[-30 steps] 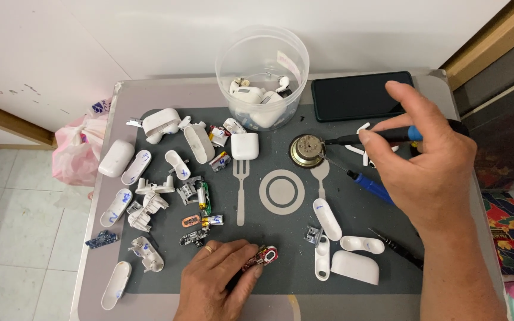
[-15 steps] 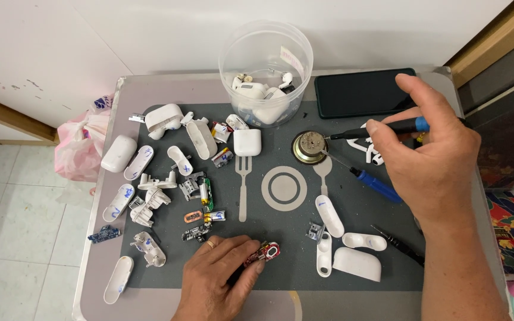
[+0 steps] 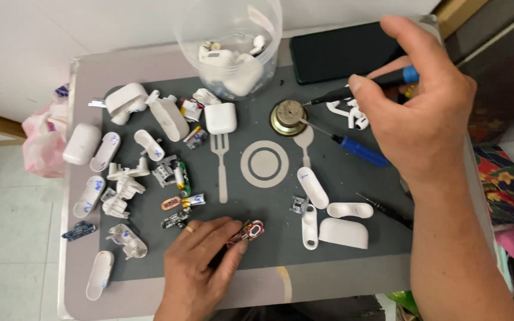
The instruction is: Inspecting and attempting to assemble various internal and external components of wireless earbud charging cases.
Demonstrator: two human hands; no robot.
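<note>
Two hands work apart: the left hand point(image 3: 200, 261) pins a small red circuit piece point(image 3: 247, 232) flat on the grey mat point(image 3: 388, 249). The right hand point(image 3: 423, 113) pinches a blue-capped screwdriver point(image 3: 361, 89), tip hovering by the brass disc point(image 3: 288, 117).

dark grey mat point(image 3: 388, 261), white case shells point(image 3: 343, 233), blue-handled screwdriver point(image 3: 361, 151)

- Bare left hand point(image 3: 200, 264) with a thin gold-coloured band ring point(image 3: 190, 229) on one finger (the only thing worn that shows).
- Bare right hand point(image 3: 414, 113), broad-backed, no ring visible.
- Both forearms uncovered; no sleeve shows within view.
</note>
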